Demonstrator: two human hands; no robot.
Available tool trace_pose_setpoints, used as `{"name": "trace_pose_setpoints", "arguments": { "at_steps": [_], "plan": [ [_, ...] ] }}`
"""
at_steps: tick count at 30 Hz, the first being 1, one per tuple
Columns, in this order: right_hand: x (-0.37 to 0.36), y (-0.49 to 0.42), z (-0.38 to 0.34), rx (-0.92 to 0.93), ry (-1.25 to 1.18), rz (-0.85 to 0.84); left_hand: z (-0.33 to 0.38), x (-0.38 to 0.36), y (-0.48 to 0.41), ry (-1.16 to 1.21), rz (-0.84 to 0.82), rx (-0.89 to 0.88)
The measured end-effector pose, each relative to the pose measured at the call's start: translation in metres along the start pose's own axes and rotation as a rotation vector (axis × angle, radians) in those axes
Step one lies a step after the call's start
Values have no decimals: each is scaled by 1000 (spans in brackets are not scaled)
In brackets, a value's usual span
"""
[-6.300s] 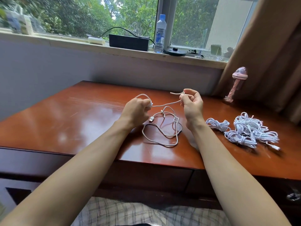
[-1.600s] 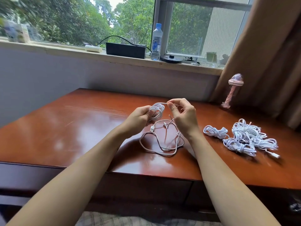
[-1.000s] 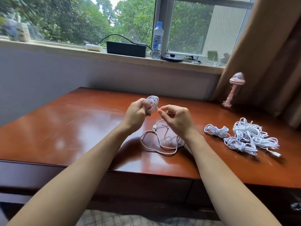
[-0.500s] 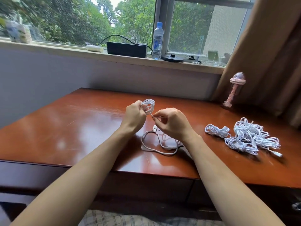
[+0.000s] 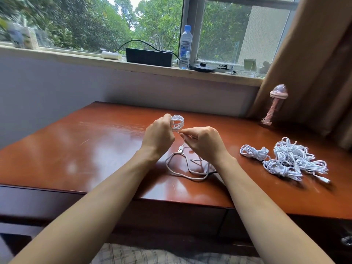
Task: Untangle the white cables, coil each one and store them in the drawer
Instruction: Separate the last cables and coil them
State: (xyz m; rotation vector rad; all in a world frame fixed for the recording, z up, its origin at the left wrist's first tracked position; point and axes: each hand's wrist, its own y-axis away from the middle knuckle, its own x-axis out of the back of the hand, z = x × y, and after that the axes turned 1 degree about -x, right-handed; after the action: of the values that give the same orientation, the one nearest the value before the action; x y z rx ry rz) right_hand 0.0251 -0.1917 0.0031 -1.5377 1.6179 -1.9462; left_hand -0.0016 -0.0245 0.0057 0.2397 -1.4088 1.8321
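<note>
White coil point(image 5: 177, 121) sits clamped in the grip of the left hand point(image 5: 159, 135) while the right hand point(image 5: 203, 141) pinches the loose cable point(image 5: 197, 179), ready to wind another loop.

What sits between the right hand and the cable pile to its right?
Nothing. The head view shows only bare desk between the right hand and the cable pile.

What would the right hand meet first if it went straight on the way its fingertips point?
The right hand, pinching the white cable, points toward the person's left. It would likely meet first the small coil held in the left hand, or that hand itself; their relative depth is unclear.
</note>
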Motion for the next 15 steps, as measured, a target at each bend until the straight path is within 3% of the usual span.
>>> {"name": "trace_pose_setpoints", "arguments": {
  "at_steps": [5, 10, 15],
  "plan": [
    [4, 0, 0, 26, 130, 36, -1, -1, 1, -103, -40, -58],
    [1, -2, 8, 167, 171, 62, -2, 0, 1, -197, -82, -117],
    [5, -3, 8, 168, 156, 107, -3, -1, 2, -285, -164, -156]
  ]
}}
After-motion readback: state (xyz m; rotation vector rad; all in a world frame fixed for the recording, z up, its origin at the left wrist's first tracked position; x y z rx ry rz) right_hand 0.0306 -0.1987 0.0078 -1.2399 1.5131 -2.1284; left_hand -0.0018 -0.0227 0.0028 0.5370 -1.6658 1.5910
